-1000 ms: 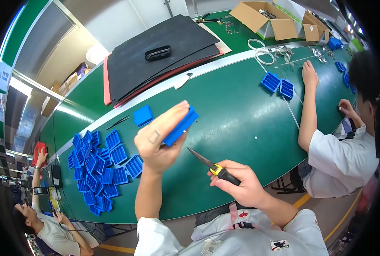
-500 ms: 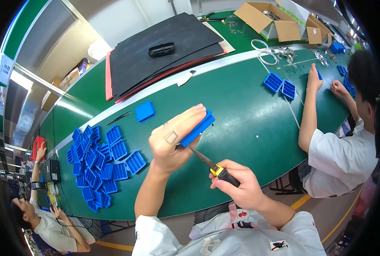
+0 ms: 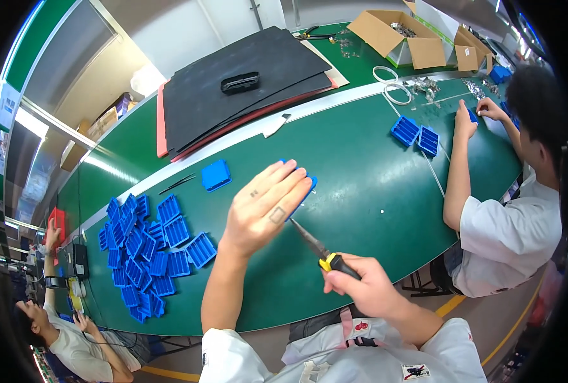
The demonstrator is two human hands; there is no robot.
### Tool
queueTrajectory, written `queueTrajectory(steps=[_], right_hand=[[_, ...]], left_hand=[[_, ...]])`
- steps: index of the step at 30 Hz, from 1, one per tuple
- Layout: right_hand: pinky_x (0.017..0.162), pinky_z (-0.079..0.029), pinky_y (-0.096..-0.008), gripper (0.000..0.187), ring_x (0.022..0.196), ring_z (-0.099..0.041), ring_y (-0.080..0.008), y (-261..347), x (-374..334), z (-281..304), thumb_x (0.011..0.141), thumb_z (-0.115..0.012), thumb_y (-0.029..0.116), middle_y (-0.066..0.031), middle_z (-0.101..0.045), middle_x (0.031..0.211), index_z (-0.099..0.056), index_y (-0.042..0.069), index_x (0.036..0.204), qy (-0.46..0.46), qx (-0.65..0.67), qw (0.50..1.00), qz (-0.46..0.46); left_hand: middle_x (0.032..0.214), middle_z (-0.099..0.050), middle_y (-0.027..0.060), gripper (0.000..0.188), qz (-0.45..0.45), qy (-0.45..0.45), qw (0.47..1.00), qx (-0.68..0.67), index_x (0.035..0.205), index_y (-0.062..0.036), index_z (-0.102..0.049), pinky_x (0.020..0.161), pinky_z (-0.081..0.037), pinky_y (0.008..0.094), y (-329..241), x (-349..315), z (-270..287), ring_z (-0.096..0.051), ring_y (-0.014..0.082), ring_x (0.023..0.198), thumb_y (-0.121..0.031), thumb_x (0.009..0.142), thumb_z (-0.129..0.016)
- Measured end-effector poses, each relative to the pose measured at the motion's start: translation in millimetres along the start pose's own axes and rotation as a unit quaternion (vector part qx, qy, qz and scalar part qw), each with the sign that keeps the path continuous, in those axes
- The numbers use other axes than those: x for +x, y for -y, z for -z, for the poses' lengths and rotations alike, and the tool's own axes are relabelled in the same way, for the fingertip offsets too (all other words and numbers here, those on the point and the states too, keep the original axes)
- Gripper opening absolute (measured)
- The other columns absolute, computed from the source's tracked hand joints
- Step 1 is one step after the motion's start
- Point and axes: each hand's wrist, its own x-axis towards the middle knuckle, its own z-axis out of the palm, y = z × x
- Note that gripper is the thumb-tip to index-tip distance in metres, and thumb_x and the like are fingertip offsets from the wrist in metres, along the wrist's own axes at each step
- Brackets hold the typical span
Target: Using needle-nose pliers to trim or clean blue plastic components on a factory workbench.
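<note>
Because the left hand [image 3: 261, 214] covers it, fingers together and clamped on it, the tray [image 3: 309, 193] lies beneath the palm, mostly hidden, its right edge showing; the right hand [image 3: 360, 281] is clamped round the pliers [image 3: 316, 246], their tip at the tray's near end, contact unclear

Blue plastic piece [image 3: 310, 189]: tilted, largely covered by left hand [image 3: 263, 207]. Pointed tool [image 3: 312, 240]: yellow-and-black handle in right hand [image 3: 360, 283], grey tip beside piece.
</note>
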Motion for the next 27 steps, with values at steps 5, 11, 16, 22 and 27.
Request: queueTrajectory(steps=[5, 11, 16, 22, 27], right_hand=[[0.061, -0.041, -0.0226, 0.020, 0.067, -0.055, -0.0084, -1, 0, 15, 0.093, -0.058, 0.014, -0.0047, -0.063, 0.083, -0.065, -0.001, 0.080, 0.002, 0.108, 0.992, -0.066], [0.061, -0.040, -0.0233, 0.020, 0.067, -0.054, -0.0089, -32, -13, 43, 0.090, -0.061, 0.011, -0.0038, -0.060, 0.085, -0.064, -0.002, 0.074, -0.092, -0.073, 0.993, -0.006], [0.063, -0.044, -0.0233, 0.019, 0.069, -0.055, -0.0092, -48, -12, 48, 0.091, -0.059, 0.011, -0.0037, -0.061, 0.084, -0.064, -0.005, 0.082, -0.124, 0.006, 0.992, 0.027], [0.063, -0.045, -0.0235, 0.019, 0.067, -0.056, -0.0094, -57, -10, 47, 0.094, -0.056, 0.013, -0.0042, -0.061, 0.073, -0.063, -0.005, 0.092, -0.153, 0.038, 0.986, 0.045], [0.074, -0.048, -0.0268, 0.015, 0.077, -0.060, -0.0137, -50, -4, 34, 0.090, -0.055, 0.005, -0.0088, -0.063, 0.089, -0.063, -0.007, 0.088, -0.132, 0.006, 0.987, 0.088]], left_hand=[[0.108, -0.068, 0.0077, 0.042, 0.073, 0.040, 0.991, -0.102, 0.106, -0.0083, -0.069, 0.095, -0.052, 0.0435, 3, -12, -22, -0.064, 0.0269, 0.108, 0.005, 0.066, -0.068], [0.100, -0.071, 0.0057, 0.037, 0.120, 0.041, 0.981, -0.149, 0.096, -0.0073, -0.069, 0.091, -0.052, 0.0434, -1, -10, -22, -0.066, 0.0282, 0.102, -0.002, 0.060, -0.077], [0.092, -0.069, 0.0053, 0.040, 0.131, 0.026, 0.982, -0.135, 0.096, -0.0099, -0.070, 0.070, -0.051, 0.0371, -6, -9, -17, -0.064, 0.0239, 0.080, 0.000, 0.058, -0.078], [0.087, -0.062, 0.0074, 0.037, 0.232, 0.135, 0.954, -0.136, 0.095, -0.0077, -0.069, 0.070, -0.052, 0.0380, -24, 7, -5, -0.062, 0.0245, 0.080, 0.005, 0.060, -0.074], [0.085, -0.058, 0.0102, 0.046, 0.102, 0.083, 0.988, -0.082, 0.102, -0.0054, -0.062, 0.090, -0.052, 0.0397, -5, 1, -1, -0.063, 0.0308, 0.086, 0.011, 0.060, -0.068]])
